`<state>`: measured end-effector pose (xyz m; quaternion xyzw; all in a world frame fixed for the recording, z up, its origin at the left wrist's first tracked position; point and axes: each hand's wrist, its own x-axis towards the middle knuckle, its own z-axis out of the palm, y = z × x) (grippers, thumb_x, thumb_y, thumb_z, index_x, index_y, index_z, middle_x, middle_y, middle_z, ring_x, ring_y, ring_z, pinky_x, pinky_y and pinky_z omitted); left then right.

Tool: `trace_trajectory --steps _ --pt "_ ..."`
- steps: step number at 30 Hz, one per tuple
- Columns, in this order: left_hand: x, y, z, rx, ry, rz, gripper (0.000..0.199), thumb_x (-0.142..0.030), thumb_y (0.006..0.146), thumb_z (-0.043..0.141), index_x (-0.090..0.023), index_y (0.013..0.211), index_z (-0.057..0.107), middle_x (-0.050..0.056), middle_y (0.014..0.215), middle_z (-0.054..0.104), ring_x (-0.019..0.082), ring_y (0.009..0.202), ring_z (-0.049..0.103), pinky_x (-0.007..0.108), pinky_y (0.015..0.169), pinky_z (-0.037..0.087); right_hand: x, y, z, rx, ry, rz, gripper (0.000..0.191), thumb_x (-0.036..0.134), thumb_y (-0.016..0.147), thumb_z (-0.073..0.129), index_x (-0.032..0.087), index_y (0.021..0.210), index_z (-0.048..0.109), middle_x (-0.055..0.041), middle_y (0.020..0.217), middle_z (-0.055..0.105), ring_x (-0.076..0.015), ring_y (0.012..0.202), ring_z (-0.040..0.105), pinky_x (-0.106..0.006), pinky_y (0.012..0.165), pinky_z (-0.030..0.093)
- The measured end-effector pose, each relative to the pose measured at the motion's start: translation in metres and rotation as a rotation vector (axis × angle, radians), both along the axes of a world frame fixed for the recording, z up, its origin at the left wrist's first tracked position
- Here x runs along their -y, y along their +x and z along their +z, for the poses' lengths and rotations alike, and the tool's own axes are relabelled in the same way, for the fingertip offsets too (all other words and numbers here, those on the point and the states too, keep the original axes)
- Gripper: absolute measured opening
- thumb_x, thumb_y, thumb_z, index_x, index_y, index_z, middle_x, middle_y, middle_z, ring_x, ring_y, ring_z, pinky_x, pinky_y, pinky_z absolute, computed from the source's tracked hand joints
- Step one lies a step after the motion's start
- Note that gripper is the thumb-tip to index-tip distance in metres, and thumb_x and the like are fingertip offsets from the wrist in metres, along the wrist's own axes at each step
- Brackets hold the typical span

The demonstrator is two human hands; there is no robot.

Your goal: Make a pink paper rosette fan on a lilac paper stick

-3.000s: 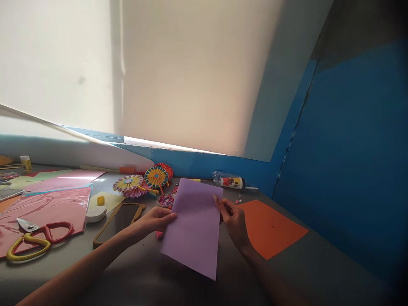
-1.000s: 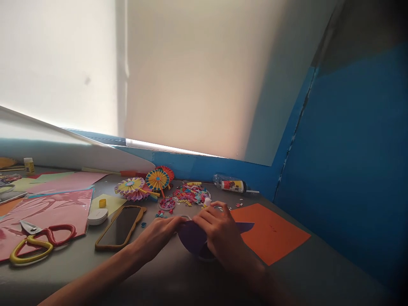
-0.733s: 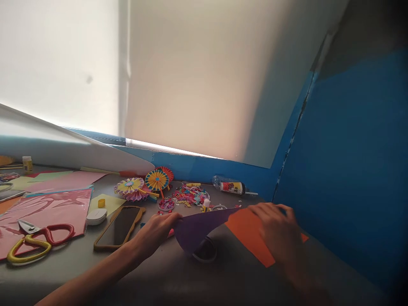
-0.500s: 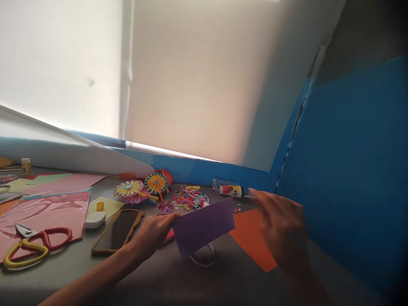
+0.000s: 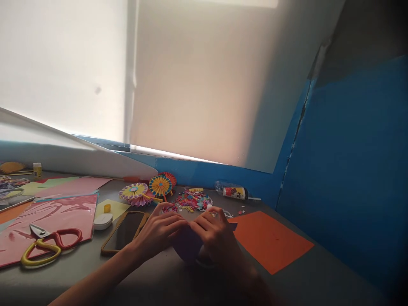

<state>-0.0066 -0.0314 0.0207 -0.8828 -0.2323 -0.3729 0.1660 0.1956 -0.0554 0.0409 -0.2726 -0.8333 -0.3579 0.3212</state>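
Head view: the left hand [image 5: 157,231] and right hand [image 5: 216,233] both hold tight to a curved purple paper [image 5: 186,247] above the gray table [image 5: 318,272], and an orange paper [image 5: 270,242] lies just beside them

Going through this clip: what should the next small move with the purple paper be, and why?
Probably press the purple paper down along its upper edge to firm up a crease. The left hand and right hand meet at that edge, while the sheet bulges in a loose curve below them, so it does not look flattened yet.
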Motion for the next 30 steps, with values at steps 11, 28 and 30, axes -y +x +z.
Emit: trace_trajectory --steps 11,28,30 --pt "-0.02 -0.02 0.012 0.432 -0.422 -0.039 0.023 -0.027 0.091 0.054 -0.025 0.113 0.061 0.005 0.109 0.069 0.021 0.101 0.064 0.038 0.092 0.046 0.024 0.066 0.035 -0.314 -0.272 -0.012 0.03 0.009 0.092 0.042 0.021 0.103 0.068 -0.004 0.09 0.069 -0.0184 0.078 0.06 -0.032 0.071 0.044" --pt "-0.024 0.0 -0.014 0.596 -1.461 -0.244 0.048 -0.049 0.071 0.072 -0.015 0.104 0.063 -0.003 0.065 0.057 0.01 0.06 0.051 0.017 0.051 0.031 0.006 0.04 0.017 -0.463 -0.697 -0.068 0.064 0.045 0.085 0.061 0.027 0.141 0.035 -0.0103 0.147 0.036 -0.0291 0.136 0.031 -0.05 0.107 0.035" --pt "-0.024 0.002 -0.02 0.591 -1.464 -0.222 0.05 -0.053 0.071 0.07 -0.014 0.101 0.063 0.0 0.074 0.061 0.011 0.064 0.053 0.017 0.052 0.032 0.024 0.025 0.01 -0.289 -0.773 -0.033 0.087 0.055 0.077 0.065 0.03 0.147 0.019 -0.0108 0.153 0.023 -0.0324 0.141 0.018 -0.055 0.107 0.032"
